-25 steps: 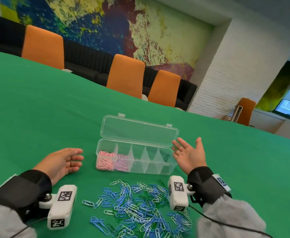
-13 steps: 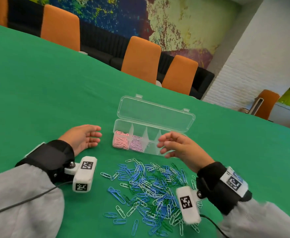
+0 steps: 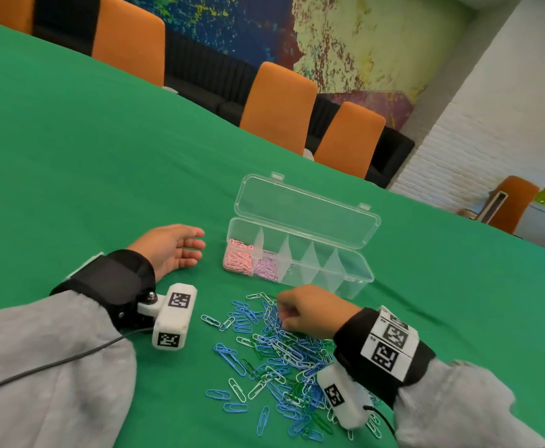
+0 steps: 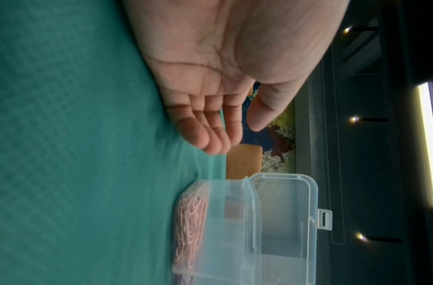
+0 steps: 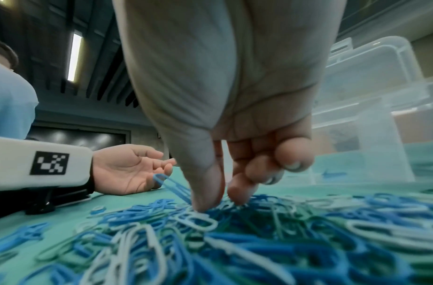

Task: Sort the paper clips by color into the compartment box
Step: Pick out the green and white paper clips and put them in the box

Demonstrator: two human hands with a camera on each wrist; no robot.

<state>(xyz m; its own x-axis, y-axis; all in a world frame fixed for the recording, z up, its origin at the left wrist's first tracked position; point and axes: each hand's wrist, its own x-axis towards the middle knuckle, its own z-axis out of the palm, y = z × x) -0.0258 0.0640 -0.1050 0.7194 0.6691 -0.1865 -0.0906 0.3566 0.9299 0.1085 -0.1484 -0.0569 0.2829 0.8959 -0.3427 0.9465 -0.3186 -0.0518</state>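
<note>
Your right hand pinched into the paper clips near the open box; your left hand lay palm-up, fingers relaxed, left of it, on the table

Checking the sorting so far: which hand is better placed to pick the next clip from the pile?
Right. The right hand is already down on the loose paper clips, thumb and fingertips closing there; the left hand rests open beside the compartment box.

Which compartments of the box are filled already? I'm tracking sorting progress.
Two: the compartment box holds pink clips in its leftmost compartment and lilac clips next to it; the rest look empty.
</note>
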